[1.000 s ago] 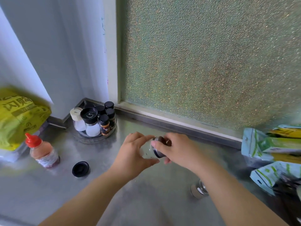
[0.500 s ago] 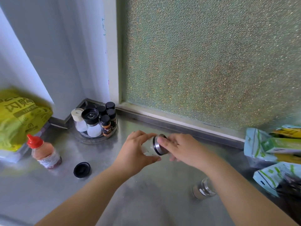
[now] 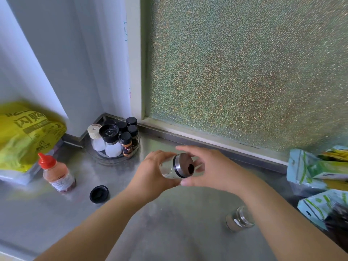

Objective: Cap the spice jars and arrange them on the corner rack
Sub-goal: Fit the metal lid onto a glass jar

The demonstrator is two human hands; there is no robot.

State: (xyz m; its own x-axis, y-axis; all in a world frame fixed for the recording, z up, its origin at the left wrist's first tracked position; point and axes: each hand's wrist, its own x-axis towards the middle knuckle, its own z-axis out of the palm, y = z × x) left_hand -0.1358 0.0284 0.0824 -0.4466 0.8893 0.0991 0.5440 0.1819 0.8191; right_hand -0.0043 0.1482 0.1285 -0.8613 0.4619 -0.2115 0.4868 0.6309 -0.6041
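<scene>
Countertop (image 3: 56, 223) of brushed steel carries everything, and reading from nine o'clock across: a yellow bag (image 3: 24, 136) slumps against the wall, a red-capped bottle (image 3: 56, 174) stands just in front of it, and a loose black cap (image 3: 99, 194) lies flat at about seven o'clock from the rack (image 3: 113, 159), probably set down there to wait for its jar. That round rack sits tucked into the corner at roughly ten o'clock from the hands, out of the working space, and already holds two white shakers and several small black-capped jars, all upright. At centre the left hand (image 3: 150, 178) wraps its fingers round the glass body of a jar (image 3: 169, 168), which I judge steadies it off the counter so the top can be turned. This jar lies nearly level, its long axis running roughly from nine to three o'clock, the steel lid (image 3: 185, 164) with its dark pour hole pointing toward three o'clock at the other palm. The right hand (image 3: 212, 170) is spread, fingers straight and splayed around the lid end; whether any fingertip touches the lid I cannot tell, so the capping looks about finished. At five o'clock from the hands a second jar (image 3: 240, 219) lies on the counter, well apart, its lid not visible. Green packets (image 3: 316, 172) pile at the three o'clock edge.
</scene>
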